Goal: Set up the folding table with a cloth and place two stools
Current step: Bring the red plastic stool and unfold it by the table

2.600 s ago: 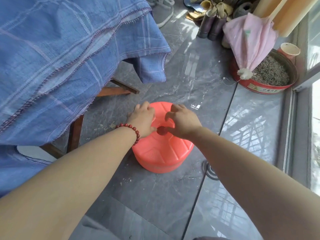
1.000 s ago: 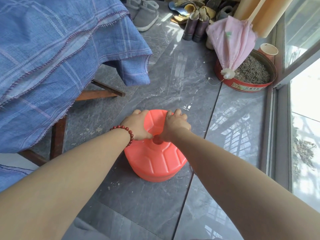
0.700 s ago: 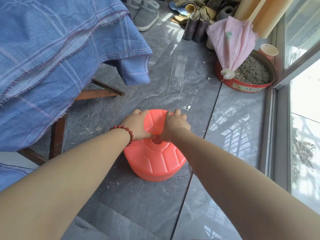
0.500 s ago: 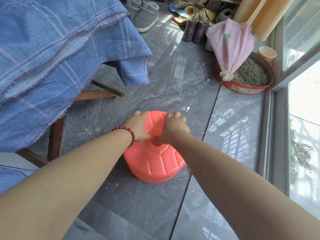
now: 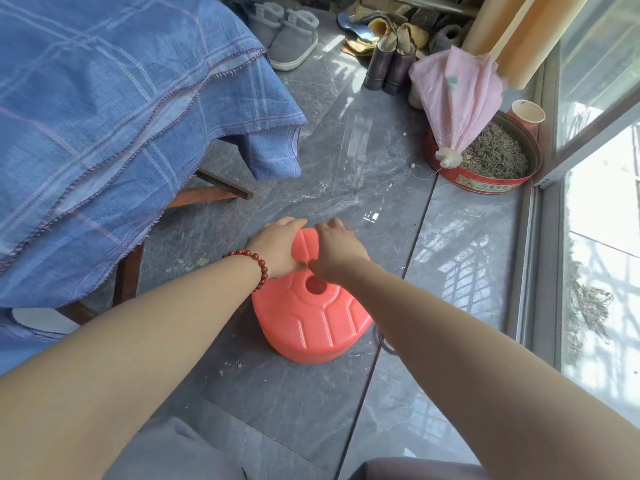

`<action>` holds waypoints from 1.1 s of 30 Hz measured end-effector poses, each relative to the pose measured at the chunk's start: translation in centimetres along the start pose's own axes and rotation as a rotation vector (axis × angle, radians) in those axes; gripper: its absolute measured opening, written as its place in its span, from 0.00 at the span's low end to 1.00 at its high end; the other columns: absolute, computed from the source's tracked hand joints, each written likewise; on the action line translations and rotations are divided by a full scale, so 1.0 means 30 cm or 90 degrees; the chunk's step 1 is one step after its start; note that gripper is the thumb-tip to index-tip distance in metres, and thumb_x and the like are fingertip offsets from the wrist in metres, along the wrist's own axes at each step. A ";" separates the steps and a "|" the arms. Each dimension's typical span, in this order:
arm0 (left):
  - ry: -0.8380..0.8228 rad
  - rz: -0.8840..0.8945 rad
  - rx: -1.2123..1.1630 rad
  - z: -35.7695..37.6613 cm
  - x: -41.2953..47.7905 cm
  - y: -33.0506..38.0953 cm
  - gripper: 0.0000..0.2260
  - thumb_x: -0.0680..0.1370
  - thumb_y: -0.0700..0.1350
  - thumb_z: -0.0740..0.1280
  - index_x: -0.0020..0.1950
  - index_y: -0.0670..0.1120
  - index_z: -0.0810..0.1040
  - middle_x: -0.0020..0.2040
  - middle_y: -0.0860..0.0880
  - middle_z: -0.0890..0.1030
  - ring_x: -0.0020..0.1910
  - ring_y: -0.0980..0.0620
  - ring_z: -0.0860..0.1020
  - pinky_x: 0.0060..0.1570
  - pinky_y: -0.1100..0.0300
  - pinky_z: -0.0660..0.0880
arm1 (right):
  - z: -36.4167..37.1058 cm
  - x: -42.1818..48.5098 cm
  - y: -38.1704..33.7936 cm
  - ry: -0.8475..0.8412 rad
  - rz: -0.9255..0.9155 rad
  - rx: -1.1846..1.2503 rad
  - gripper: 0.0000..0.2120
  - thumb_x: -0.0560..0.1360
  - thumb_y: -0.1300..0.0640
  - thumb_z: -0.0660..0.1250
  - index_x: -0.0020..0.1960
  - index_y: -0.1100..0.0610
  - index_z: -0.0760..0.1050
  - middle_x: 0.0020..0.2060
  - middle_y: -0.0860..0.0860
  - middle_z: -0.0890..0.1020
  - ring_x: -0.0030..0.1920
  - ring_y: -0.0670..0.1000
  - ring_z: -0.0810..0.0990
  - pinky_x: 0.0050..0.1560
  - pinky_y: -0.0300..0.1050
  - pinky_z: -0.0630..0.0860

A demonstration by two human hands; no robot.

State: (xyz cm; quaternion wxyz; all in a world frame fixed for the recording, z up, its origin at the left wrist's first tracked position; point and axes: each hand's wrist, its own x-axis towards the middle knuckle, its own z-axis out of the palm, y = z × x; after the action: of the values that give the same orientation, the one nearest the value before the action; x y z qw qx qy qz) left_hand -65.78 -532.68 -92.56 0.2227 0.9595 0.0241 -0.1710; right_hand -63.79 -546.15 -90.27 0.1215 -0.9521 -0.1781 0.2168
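Grey marble floor [image 5: 311, 393] by the window, and there's the orange stool [image 5: 311, 317], standing just beside the blue cloth [image 5: 104, 116] draped over the folding surface [image 5: 126, 268]. Your left hand [image 5: 277, 247] and right hand [image 5: 337, 251] are both on its far top edge, each grip curled round the plastic.

The grey tiled floor [image 5: 346, 161] bears an orange stool [image 5: 311, 323], a red tin [image 5: 485, 183] and grey boots [image 5: 291, 39].
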 end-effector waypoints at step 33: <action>0.139 -0.099 -0.411 -1.655 -1.025 0.602 0.19 0.71 0.32 0.67 0.59 0.49 0.75 0.57 0.49 0.77 0.54 0.53 0.75 0.51 0.70 0.66 | -1.508 -0.957 -0.817 0.091 -0.016 0.298 0.22 0.69 0.58 0.69 0.63 0.52 0.73 0.60 0.51 0.74 0.56 0.55 0.77 0.54 0.52 0.76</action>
State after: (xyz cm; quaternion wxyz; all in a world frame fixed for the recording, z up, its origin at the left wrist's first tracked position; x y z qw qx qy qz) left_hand -76.70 -526.38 -32.74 0.4973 0.8474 0.1734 -0.0674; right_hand -74.36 -542.14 -32.44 0.3538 -0.9086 -0.1258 0.1828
